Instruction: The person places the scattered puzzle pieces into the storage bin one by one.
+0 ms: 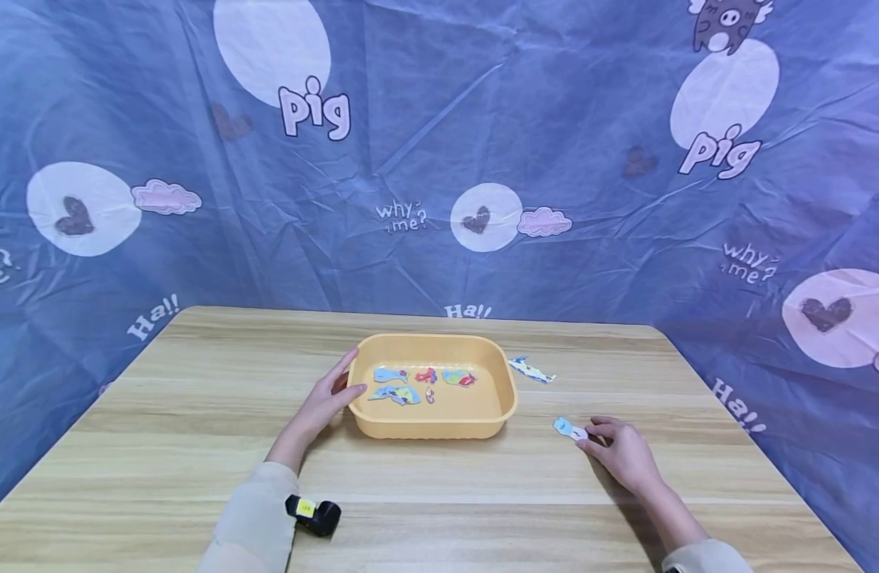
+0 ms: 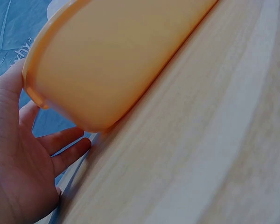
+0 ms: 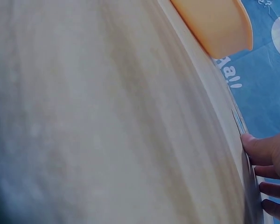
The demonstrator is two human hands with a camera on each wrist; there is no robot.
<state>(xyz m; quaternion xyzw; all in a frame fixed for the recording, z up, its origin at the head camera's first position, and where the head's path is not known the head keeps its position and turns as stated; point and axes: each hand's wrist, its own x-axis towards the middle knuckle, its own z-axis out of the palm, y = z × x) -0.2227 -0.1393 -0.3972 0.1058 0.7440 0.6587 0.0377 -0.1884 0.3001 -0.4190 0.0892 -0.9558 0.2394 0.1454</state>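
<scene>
A shallow yellow plastic basin (image 1: pixel 432 430) stands on the table, with several small colourful paper cutouts (image 1: pixel 396 395) lying flat on its floor. My left hand (image 1: pixel 323 404) holds its left end, the thumb over the rim and the other fingers along the outside; the left wrist view shows this hand (image 2: pixel 18 158) against the basin wall (image 2: pixel 107 60). To the right of the basin, my right hand (image 1: pixel 626 455) pinches a small blue and white paper cutout (image 1: pixel 568 430) between thumb and fingers, low over the table. That cutout appears only as a thin edge in the right wrist view.
Another cutout (image 1: pixel 533 370), pale with blue and yellow marks, lies just beyond the basin's right side. The wood-grain table (image 1: pixel 439 509) ends at a blue printed cloth (image 1: pixel 411 270) behind. A black wrist device (image 1: pixel 316 516) sticks out from the left sleeve.
</scene>
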